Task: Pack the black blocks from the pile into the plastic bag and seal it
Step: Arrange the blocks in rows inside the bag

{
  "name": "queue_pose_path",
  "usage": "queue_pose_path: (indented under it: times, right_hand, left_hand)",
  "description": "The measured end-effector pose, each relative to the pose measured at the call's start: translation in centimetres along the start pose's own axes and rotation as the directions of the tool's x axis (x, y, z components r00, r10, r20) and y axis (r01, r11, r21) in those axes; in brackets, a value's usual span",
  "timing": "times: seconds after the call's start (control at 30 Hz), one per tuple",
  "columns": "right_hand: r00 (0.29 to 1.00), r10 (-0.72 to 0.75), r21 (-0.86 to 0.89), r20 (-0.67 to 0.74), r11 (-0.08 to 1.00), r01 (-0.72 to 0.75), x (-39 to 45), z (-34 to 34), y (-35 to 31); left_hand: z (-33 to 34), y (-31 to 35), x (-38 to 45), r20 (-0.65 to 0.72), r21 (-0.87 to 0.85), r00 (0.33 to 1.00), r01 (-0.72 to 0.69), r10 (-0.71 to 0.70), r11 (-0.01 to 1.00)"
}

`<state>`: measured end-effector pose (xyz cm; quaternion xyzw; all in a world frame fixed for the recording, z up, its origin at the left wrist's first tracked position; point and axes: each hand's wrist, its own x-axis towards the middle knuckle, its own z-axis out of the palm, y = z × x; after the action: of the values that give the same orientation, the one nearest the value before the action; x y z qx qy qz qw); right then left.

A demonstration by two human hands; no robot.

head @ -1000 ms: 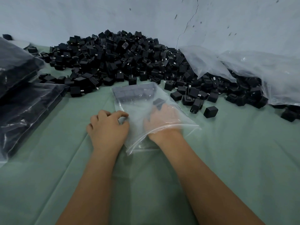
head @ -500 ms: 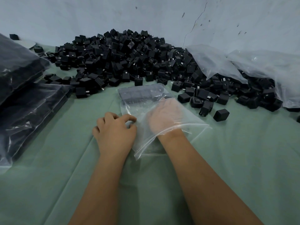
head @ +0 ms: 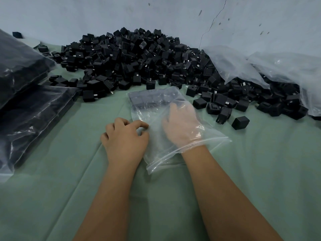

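Bag (head: 156, 108) around right hand (head: 182, 124), mouth open

- Green cloth (head: 243, 180) covers the work surface.
- Filled dark bags (head: 26, 105) stacked at left.
- Loose clear plastic sheeting (head: 278, 66) at right.
- Cracked pale wall (head: 104, 14) behind.

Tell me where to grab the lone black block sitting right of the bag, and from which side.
Take the lone block across its two upright side faces, coming from above. It sits flat on the green cloth apart from the pile, so its sides are free. The right hand, now inside the plastic bag, is probably nearest.
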<state>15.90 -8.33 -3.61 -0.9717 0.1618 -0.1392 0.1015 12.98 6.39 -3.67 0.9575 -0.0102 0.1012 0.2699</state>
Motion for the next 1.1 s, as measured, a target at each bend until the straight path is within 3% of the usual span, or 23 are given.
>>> queue_pose_path:
  times: [0.1,0.2,0.33,0.4,0.47,0.57,0.73,0.77,0.8,0.87,0.93,1.0,1.1]
  right_hand:
    - [0.999,-0.028,0.009,-0.022,1.0,0.028,-0.2,-0.7,-0.3]
    - [0.989,-0.092,-0.105,0.117,0.989,0.104,-0.1,-0.9,-0.5]
    - [0.994,-0.02,0.046,0.108,0.999,0.016,0.3,0.0,-0.3]
    - [0.999,-0.016,0.08,0.041,0.997,0.013,0.1,0.4,0.1]
    - [0.997,-0.007,0.062,0.074,0.998,0.002,-0.3,-0.4,0.2]
    - [0.974,-0.135,-0.081,0.183,0.985,0.151,-1.8,-1.0,0.4]
    - [0.945,-0.312,-0.018,0.101,0.949,0.315,-5.6,-3.0,1.7]
    - [0.926,-0.375,-0.004,0.043,0.927,0.375,-6.5,-3.5,1.9]
    - [0.885,-0.449,0.016,-0.125,0.891,0.455,-7.3,-3.9,2.2]
    - [0.712,-0.51,0.064,-0.482,0.79,0.61,-8.4,-4.8,3.0]
    - [0.562,-0.489,0.046,-0.667,0.725,0.687,-9.1,-5.2,4.0]
    - [0.576,-0.347,0.105,-0.74,0.786,0.609,-8.7,-5.5,5.3]
    - [0.682,0.119,0.406,-0.721,0.871,0.278,-6.9,-6.1,8.5]
  left_hand:
    - [0.0,0.1,0.0,0.004,-0.003,1.0,0.007,-0.007,1.0]
    - [0.0,0.1,0.0,0.001,0.0,1.0,0.004,-0.004,1.0]
    - [0.0,0.1,-0.1,-0.006,0.004,1.0,0.004,-0.004,1.0]
    - [-0.1,0.0,-0.1,-0.004,0.0,1.0,0.002,-0.002,1.0]
    - [-0.1,-0.1,-0.1,-0.004,-0.004,1.0,-0.002,0.002,1.0]
    - [-0.2,0.0,-0.1,0.001,-0.004,1.0,-0.003,0.003,1.0]
    - [-0.4,-0.1,-0.2,0.01,-0.015,1.0,-0.002,0.002,1.0]
    - [-0.4,-0.1,-0.1,0.007,-0.025,1.0,-0.003,0.003,1.0]
    - [-0.5,-0.2,-0.2,-0.002,-0.038,1.0,-0.006,0.006,0.999]
    - [-0.6,-0.3,-0.2,-0.027,-0.058,1.0,-0.008,0.006,0.998]
    - [-0.8,-0.5,-0.2,-0.031,-0.058,1.0,-0.007,0.005,0.998]
    - [-0.9,-0.7,-0.2,-0.051,-0.084,0.999,-0.014,0.01,0.996]
    - [-1.2,-0.6,-0.5,-0.238,-0.327,0.97,-0.122,0.044,0.937]
